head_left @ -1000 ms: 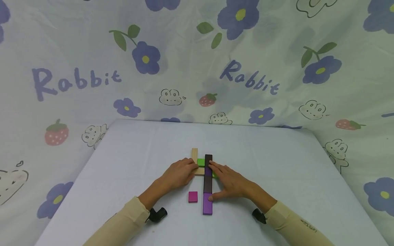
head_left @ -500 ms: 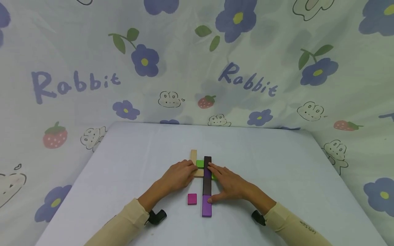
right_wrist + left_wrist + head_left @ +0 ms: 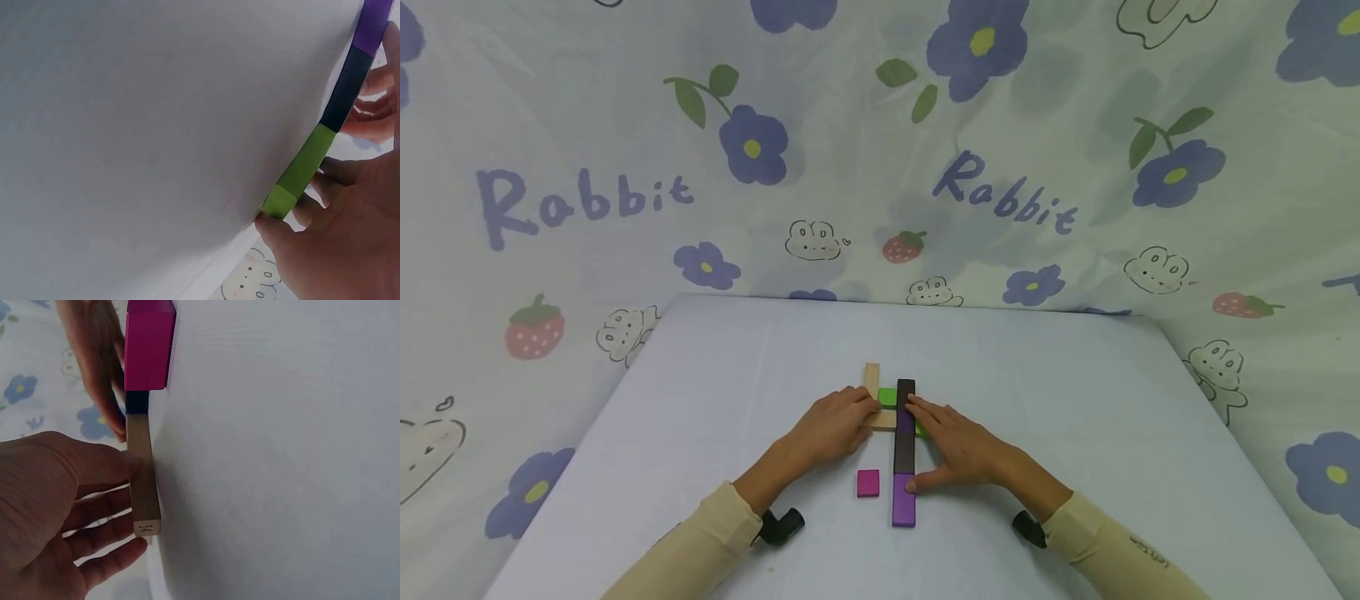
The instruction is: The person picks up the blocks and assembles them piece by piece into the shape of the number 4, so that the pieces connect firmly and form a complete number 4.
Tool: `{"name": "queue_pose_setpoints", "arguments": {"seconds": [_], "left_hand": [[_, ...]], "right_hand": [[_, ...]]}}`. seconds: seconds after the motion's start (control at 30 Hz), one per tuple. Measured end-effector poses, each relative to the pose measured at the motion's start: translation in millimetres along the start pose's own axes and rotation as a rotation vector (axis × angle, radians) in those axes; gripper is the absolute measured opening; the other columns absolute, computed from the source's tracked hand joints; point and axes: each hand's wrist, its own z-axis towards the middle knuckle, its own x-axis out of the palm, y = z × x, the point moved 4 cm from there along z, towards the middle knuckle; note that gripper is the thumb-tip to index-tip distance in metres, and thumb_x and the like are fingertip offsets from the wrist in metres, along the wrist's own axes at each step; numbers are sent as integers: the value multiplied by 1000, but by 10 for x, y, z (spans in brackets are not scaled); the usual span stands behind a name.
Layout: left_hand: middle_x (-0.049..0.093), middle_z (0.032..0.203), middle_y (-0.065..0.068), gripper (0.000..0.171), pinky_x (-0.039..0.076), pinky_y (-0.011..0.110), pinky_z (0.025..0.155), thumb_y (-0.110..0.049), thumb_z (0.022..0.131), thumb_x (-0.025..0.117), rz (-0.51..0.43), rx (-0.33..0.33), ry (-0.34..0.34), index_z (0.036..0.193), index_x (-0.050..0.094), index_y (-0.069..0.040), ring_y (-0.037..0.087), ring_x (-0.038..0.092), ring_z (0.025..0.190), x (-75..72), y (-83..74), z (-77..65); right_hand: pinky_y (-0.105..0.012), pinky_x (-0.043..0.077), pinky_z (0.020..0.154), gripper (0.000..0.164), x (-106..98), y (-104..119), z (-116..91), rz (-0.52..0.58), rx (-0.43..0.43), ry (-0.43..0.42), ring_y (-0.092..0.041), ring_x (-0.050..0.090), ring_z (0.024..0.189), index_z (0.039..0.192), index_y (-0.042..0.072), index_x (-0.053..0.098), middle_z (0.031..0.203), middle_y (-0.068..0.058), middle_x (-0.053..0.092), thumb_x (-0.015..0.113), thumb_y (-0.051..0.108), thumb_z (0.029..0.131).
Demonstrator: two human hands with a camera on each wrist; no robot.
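My left hand (image 3: 831, 425) pinches a light wooden block (image 3: 145, 478) near its end, thumb on the near side and fingers beyond. My right hand (image 3: 962, 450) lies spread against a line of dark and purple blocks. Its index fingertip is on the far part of the line, while the thumb touches the nearest purple block (image 3: 904, 507). In the right wrist view, a fingertip sits at the end of a green block (image 3: 303, 162) beside a dark block (image 3: 347, 90). Another green block (image 3: 887, 397) lies between the line and an upright-pointing wooden strip (image 3: 872, 379).
A single pink block (image 3: 868, 483) lies apart, left of the purple block and nearer the person. The white table (image 3: 1075, 400) extends to a patterned cloth (image 3: 865, 150) at the back. Dark wrist cameras (image 3: 782, 527) hang under both sleeves.
Between the earlier frames and now, the whole head view shifts slightly. Both hands and the blocks keep their places relative to each other.
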Motion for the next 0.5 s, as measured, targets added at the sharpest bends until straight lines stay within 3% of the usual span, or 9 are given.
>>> {"name": "queue_pose_setpoints", "arguments": {"seconds": [0.5], "left_hand": [[64,106,2,28,55,35,82,-12,89,78,-12,-13,23,115,72,-7,19,61,96,-6,6,34]], "right_hand": [[-51,27,118,118,-35,-6,-8,9,-2,9,-34,29,149,162,15,23,169,0,17,71,77,74]]}}
